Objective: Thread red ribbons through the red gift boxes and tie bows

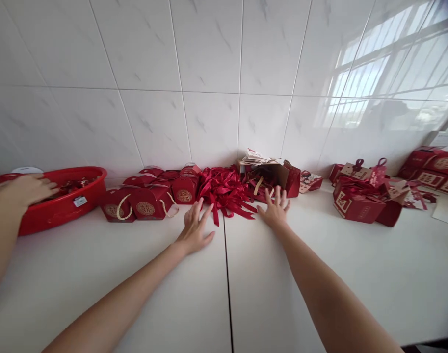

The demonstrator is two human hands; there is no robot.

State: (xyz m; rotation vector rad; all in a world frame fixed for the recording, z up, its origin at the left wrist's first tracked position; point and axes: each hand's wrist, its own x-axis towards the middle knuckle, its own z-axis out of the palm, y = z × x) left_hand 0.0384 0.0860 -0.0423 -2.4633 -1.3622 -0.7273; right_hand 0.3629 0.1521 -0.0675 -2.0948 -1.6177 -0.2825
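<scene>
Crimson satin ribbons (225,189) lie in a loose, tangled heap against the tiled wall (209,59), on a white tabletop (187,304), with a few cut ends trailing forward near the dark seam (227,279). The left hand (196,230) reaches in at the front left of the heap, its fingers spread apart and its palm turned down, with nothing clamped between them; whether the fingertips touch a ribbon, I cannot tell. The right hand (275,208) is at the heap's right front, fingers likewise fanned apart and gripping nothing, just in front of an open red cardboard box (292,180). That box lies beside the ribbons, with red and pale gold strips inside it and flat printed paper pieces (258,158) on top.

Left of the heap stand red cardboard gift boxes (150,203) with round gold emblems, two of them with cream rope handles at the front. Beyond them is a red plastic basin (62,211) holding small, shiny red items, and another person's hand (28,189), blurred, is over its left side. Well apart to the right sits a cluster of red and cream printed boxes (356,203), and more red boxes (440,166) are stacked at the far right by the wall.
</scene>
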